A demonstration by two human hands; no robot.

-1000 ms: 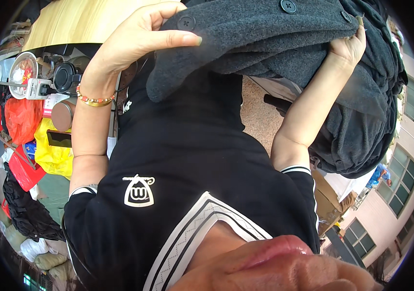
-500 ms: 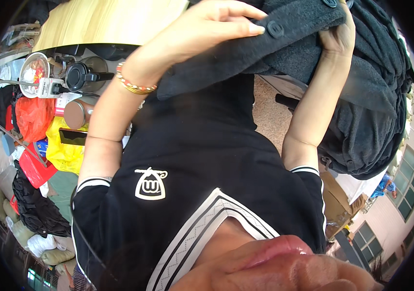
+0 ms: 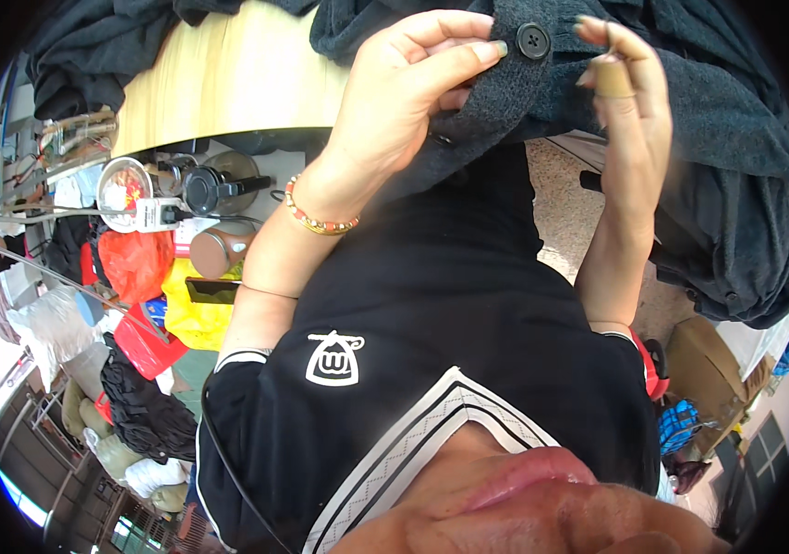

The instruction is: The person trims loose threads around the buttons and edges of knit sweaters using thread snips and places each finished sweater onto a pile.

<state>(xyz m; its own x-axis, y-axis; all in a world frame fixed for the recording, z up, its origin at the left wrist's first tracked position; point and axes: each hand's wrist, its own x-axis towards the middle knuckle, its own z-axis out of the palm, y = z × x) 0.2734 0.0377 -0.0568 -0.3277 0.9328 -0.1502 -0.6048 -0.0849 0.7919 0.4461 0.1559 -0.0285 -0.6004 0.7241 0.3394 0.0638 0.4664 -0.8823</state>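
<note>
A dark charcoal knit garment (image 3: 690, 120), probably a cardigan, is spread across the top of the view. Its button band holds a round black button (image 3: 533, 41). My left hand (image 3: 404, 92) pinches the band's edge just left of that button, thumb on top. To the button's right, my right hand (image 3: 630, 102) is raised off the cloth, its fingers bent towards each other. A tan band (image 3: 612, 79) wraps one of its digits. Anything thin between those fingertips is too small to make out.
A pale wood tabletop (image 3: 237, 83) lies at upper left, with more dark cloth (image 3: 99, 55) on it. Below it are a glass pot with a black lid (image 3: 214, 189), a brown-lidded jar (image 3: 219, 251), a phone (image 3: 212, 290) and red bags (image 3: 136, 263). Cardboard (image 3: 709, 360) stands at right.
My right hand has let go of the garment and come up beside the button. The left hand now pinches the band by the button. The whole view has shifted, with surroundings moving rightward.
</note>
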